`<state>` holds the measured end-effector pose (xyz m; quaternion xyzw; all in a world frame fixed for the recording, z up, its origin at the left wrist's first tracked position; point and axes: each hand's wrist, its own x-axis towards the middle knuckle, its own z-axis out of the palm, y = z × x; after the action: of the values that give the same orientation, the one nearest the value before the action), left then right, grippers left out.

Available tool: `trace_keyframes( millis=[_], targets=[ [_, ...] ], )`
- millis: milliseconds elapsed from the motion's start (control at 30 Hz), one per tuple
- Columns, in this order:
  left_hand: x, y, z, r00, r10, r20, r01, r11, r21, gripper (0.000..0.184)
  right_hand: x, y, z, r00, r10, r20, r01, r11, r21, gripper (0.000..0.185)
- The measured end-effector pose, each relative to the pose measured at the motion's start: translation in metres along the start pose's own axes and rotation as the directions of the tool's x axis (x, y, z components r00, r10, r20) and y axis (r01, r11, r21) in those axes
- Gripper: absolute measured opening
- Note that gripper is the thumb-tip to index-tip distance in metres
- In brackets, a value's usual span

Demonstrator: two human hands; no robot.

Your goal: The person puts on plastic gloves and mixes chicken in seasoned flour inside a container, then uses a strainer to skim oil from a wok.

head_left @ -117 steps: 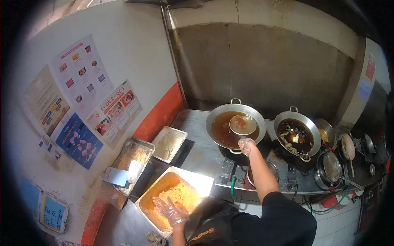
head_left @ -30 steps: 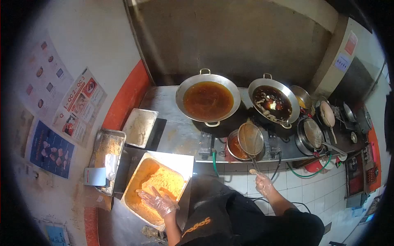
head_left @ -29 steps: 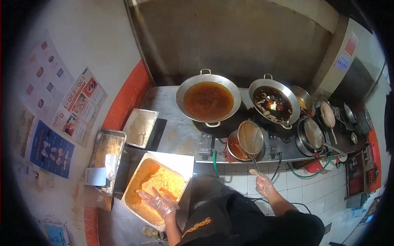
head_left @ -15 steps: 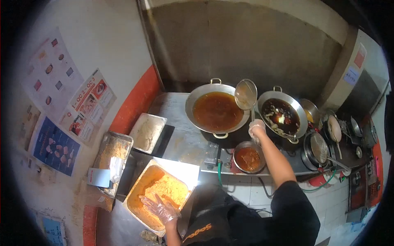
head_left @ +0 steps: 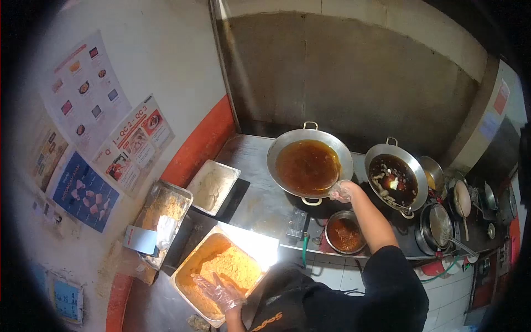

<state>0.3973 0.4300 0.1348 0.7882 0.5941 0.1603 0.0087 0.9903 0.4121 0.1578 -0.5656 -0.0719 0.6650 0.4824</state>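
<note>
My left hand [head_left: 224, 293], in a clear plastic glove, lies with fingers spread on orange-yellow breading flour [head_left: 238, 265] inside a deep metal tray [head_left: 182, 296]. At the front right rim of the left wok [head_left: 274, 160], my gloved right hand [head_left: 341, 191] is closed around the handle of a strainer. The strainer's bowl cannot be made out and appears to be down in the brown oil [head_left: 307, 163]. Just below that hand stands a smaller pan [head_left: 331, 243] of reddish-brown oil with crumbs.
A second wok [head_left: 420, 191] to the right holds dark oil with pale pieces. Beyond it are stacked pans and another strainer [head_left: 440, 224]. Two more trays, one whitish inside [head_left: 213, 191] and one with crumbs [head_left: 171, 207], stand by the left wall. A green hose [head_left: 305, 249] hangs at the counter's front.
My right hand has lowered the strainer from above the gap between the woks to the left wok's oil. My left hand stays on the flour. The view has shifted slightly.
</note>
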Motion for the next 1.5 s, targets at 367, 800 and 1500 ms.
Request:
trace_keyframes(
  millis=[367, 800, 1500],
  targets=[
    [-0.002, -0.002, 0.003, 1.000, -0.006, 0.019, 0.006, 0.999, 0.043, 0.064, 0.084, -0.009, 0.035, 0.979, -0.199, -0.034, 0.189, 0.844, 0.501, 0.021],
    [0.000, 0.002, -0.001, 0.998, -0.022, -0.064, 0.027, 0.997, 0.068, 0.067, 0.128, -0.003, -0.006, 0.944, -0.329, 0.018, 0.198, 0.611, 0.766, 0.017],
    [0.000, -0.001, 0.001, 0.999, 0.038, -0.017, -0.038, 0.999, -0.020, 0.071, 0.107, -0.004, 0.017, 0.930, -0.332, 0.159, 0.049, 0.540, 0.840, 0.022]
  ],
)
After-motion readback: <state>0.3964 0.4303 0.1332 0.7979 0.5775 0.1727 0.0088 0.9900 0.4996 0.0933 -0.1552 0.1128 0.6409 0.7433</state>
